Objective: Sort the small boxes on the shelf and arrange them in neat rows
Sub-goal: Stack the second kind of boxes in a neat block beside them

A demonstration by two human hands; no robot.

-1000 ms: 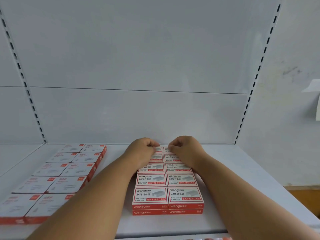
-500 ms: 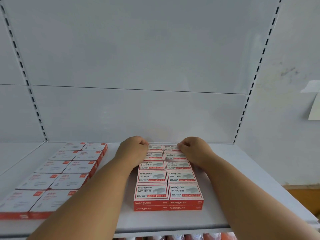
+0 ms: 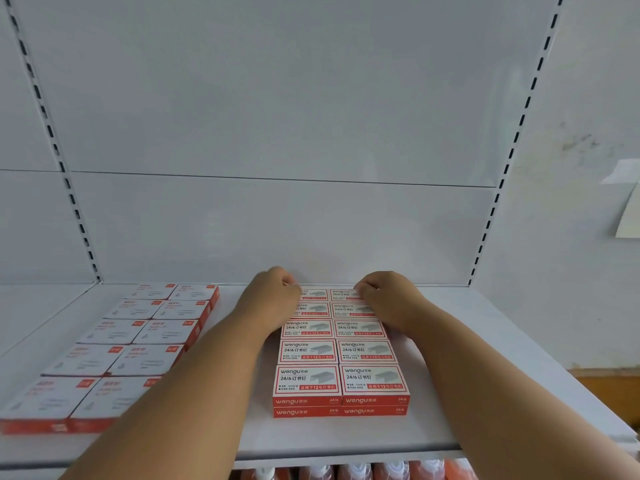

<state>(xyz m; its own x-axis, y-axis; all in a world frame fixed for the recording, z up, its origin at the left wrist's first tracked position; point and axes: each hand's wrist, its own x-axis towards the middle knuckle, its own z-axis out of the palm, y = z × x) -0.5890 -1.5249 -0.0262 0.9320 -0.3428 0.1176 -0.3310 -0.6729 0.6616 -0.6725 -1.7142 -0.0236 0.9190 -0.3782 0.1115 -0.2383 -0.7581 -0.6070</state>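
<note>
A block of red-and-white staple boxes (image 3: 341, 379) lies mid-shelf, two columns wide, several rows deep and two layers high. My left hand (image 3: 270, 297) is at the left edge of the rearmost row, fingers curled against the back-left box. My right hand (image 3: 389, 299) lies on the back-right boxes, its curled fingers pinching the rearmost one. Both forearms reach in from the front and hide the block's outer back edges. To the left, a second block of larger red-and-white boxes (image 3: 138, 341) lies in two columns.
The white shelf (image 3: 460, 403) ends at a white back panel (image 3: 277, 230) between slotted uprights (image 3: 485, 237). A bare strip of shelf separates the two blocks. Orange-capped bottles (image 3: 381, 472) show on the shelf below. A paper note (image 3: 628, 209) hangs on the right wall.
My hands have moved apart, from the middle of the rearmost row to its outer edges. The view has shifted slightly; the boxes look unmoved.
</note>
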